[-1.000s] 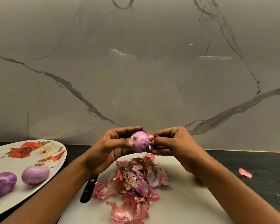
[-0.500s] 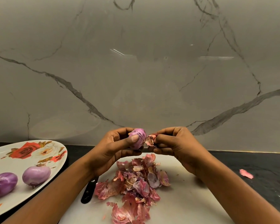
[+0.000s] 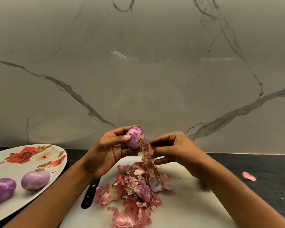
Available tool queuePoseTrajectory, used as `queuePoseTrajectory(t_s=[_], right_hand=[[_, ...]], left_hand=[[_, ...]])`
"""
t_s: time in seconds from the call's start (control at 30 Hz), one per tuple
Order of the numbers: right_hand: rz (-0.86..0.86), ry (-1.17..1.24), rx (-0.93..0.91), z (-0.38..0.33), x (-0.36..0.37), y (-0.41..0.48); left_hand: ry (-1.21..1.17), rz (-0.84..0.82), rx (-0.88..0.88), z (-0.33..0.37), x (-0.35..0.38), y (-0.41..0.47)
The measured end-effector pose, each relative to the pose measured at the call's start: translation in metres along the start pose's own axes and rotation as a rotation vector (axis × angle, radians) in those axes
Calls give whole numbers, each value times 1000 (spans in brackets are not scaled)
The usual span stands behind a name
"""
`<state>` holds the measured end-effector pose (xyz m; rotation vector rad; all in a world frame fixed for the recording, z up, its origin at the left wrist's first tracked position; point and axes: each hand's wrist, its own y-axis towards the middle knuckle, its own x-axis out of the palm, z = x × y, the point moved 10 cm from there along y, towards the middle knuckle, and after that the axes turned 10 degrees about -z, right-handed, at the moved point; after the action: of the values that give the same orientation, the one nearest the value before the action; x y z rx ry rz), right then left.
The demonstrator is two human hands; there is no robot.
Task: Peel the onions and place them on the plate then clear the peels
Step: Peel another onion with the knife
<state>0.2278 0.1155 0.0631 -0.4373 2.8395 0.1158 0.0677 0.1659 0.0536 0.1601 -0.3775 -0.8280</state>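
- The left hand [image 3: 105, 150] grips the round, purple, partly peeled onion [image 3: 135, 139] between thumb and curled fingers, above the white cutting board [image 3: 196, 209].
- The right hand [image 3: 176, 150] pinches a papery pink peel strip [image 3: 146, 153] at the onion's 5 o'clock, touching its root end.
- A heap of pink peels [image 3: 135, 191] lies on the board.
- The oval floral plate [image 3: 15, 163], at the board's 9 o'clock, carries two peeled purple onions [image 3: 35, 180].

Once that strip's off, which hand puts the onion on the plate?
Left. The left hand holds the onion, and the plate lies on its side. The right hand pinches the peel strip.
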Motion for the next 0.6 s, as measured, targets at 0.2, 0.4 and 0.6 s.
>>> queuePoseTrajectory(t_s=[0.2,0.4,0.6], right_hand=[[94,-6,-76,-5,-10,1],[120,26,-133,-8,-16,0],[126,-13,-182,-12,-14,0]], left_hand=[[20,-15,12,0,3,1],[119,30,24,2,0,0],[121,28,28,3,-1,-1]])
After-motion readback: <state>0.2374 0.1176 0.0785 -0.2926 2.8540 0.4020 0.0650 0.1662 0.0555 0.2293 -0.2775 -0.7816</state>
